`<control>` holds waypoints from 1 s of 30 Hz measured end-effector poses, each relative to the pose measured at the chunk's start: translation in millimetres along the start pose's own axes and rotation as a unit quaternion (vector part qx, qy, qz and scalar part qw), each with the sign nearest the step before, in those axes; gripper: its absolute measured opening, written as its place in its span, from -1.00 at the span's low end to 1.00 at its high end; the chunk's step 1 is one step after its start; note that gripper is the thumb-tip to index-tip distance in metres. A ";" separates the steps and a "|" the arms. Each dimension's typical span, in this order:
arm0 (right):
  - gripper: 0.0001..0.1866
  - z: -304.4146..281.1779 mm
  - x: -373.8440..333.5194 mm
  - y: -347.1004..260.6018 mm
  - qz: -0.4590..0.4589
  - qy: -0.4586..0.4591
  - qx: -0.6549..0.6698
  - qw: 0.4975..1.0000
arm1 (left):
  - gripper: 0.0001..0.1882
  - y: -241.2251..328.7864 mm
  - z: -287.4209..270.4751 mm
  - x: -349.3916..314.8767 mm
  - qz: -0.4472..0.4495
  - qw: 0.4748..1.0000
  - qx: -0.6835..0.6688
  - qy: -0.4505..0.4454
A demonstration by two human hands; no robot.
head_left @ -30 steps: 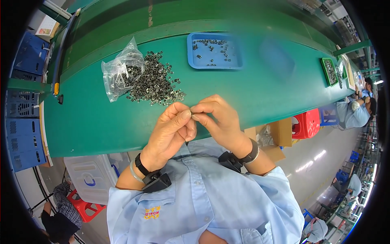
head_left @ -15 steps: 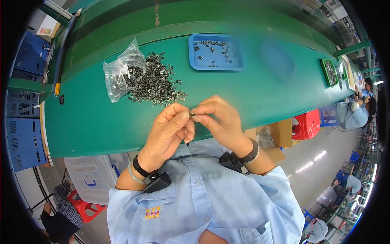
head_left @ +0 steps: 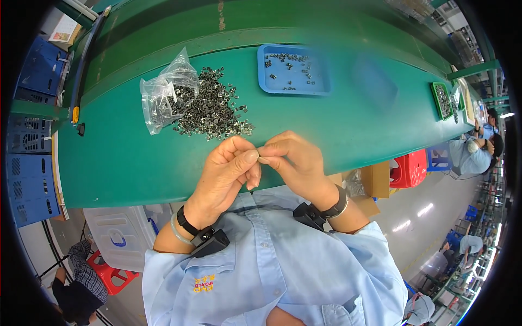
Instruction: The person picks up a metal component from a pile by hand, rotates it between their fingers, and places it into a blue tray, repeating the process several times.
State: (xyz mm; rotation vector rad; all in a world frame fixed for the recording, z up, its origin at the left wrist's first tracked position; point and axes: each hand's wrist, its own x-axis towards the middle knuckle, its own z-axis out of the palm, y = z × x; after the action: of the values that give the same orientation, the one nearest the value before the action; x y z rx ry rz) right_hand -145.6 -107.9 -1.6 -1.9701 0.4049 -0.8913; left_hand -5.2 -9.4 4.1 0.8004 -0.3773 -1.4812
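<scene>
My left hand (head_left: 225, 173) and my right hand (head_left: 293, 163) meet fingertip to fingertip above the near edge of the green table. Both are closed in a pinch on one small dark metal part, which the thumbs and index fingers almost fully cover. Just beyond my left hand lies a heap of small black and silver metal parts (head_left: 212, 108). A clear plastic bag (head_left: 163, 103) rests against the heap's left side, with some parts showing in it. Farther back, a shallow blue tray (head_left: 293, 91) carries several scattered parts of similar look.
The green table (head_left: 125, 179) runs across in front of me. On its right end stands a green tray of small parts (head_left: 443, 101). Beside the table are a red stool (head_left: 409, 168), a cardboard box (head_left: 376, 178) and a lidded plastic bin (head_left: 119, 239). Other people sit at right and lower left.
My hands stay in nearly the same place. The fingertips have closed further over the small part, so less of it shows now. The view has shifted slightly.
</scene>
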 end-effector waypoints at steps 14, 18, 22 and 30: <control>-0.89 -2.2 3.2 8.6 0.052 0.014 0.088 0.995 | -0.77 1.8 4.7 3.1 0.002 1.000 0.017 -0.011; -0.90 -9.0 9.0 13.1 0.106 0.037 0.115 0.987 | -0.76 3.7 6.4 2.3 -0.008 0.999 0.033 0.006; -0.90 -36.5 42.8 29.2 0.141 0.096 0.062 0.983 | -0.77 6.2 -5.4 -1.5 0.001 0.999 0.044 0.028; -0.88 -49.9 76.0 66.1 0.042 0.122 -0.163 0.978 | -0.81 8.3 -31.5 -11.8 0.034 0.994 -0.011 0.106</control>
State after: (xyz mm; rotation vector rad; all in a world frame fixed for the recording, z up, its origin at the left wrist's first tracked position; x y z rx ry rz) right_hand -125.4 -218.2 -8.5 -2.1244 0.8128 -1.0692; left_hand 21.1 8.8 -9.2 0.9098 -0.2262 -1.3195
